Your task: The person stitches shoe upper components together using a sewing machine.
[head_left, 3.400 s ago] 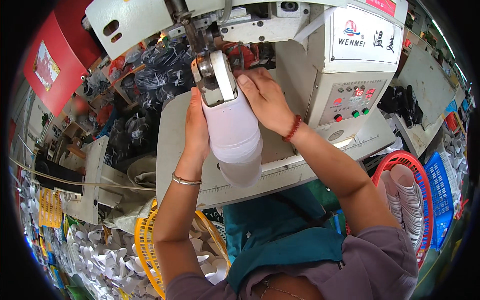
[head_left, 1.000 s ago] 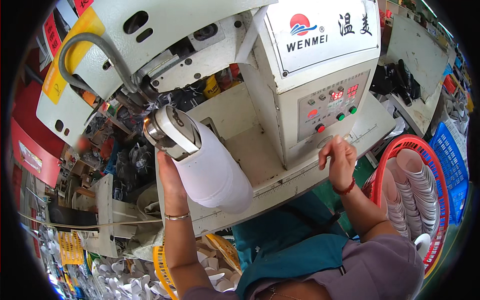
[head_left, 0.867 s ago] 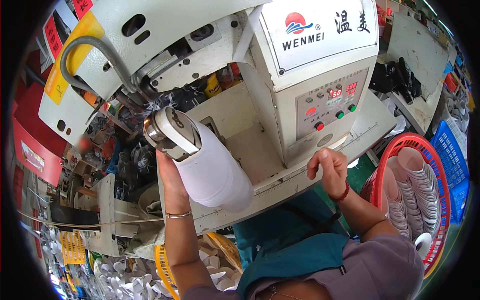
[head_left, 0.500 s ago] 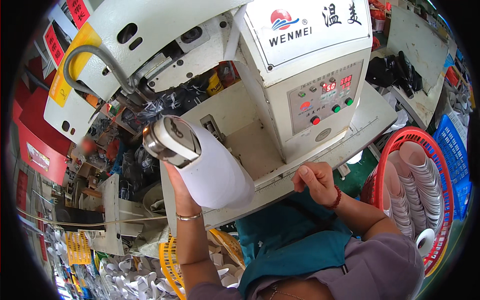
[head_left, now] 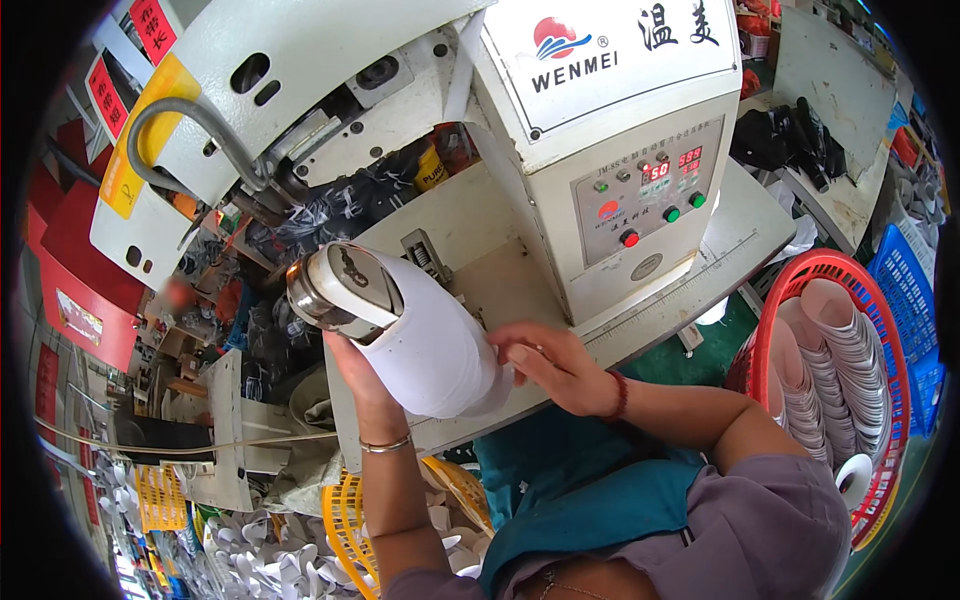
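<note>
A curved white sheet-like piece [head_left: 440,350] wraps round the rounded metal end [head_left: 345,290] of the machine's arm. Against its lower left side, just below the metal, rests my left hand [head_left: 358,375]; its fingers are hidden behind the piece and the arm. My right hand [head_left: 560,368] is at the piece's right edge. Its fingers reach out to the left, slightly blurred, with the fingertips at or just behind that edge. Nothing shows in this hand, and I cannot tell how firmly it touches the piece.
Overhead is the machine's pale upper arm [head_left: 210,100], with a grey hose. Its control panel [head_left: 650,195] faces me above the pale worktable [head_left: 750,235]. A red basket [head_left: 765,330] at right holds stacked white curved pieces. Loose white pieces [head_left: 290,560] and a yellow basket [head_left: 345,520] are lower left.
My right hand has moved left from the table's front edge to the white piece, and its curled fingers have stretched out. My left hand stays at the piece's lower left side.
</note>
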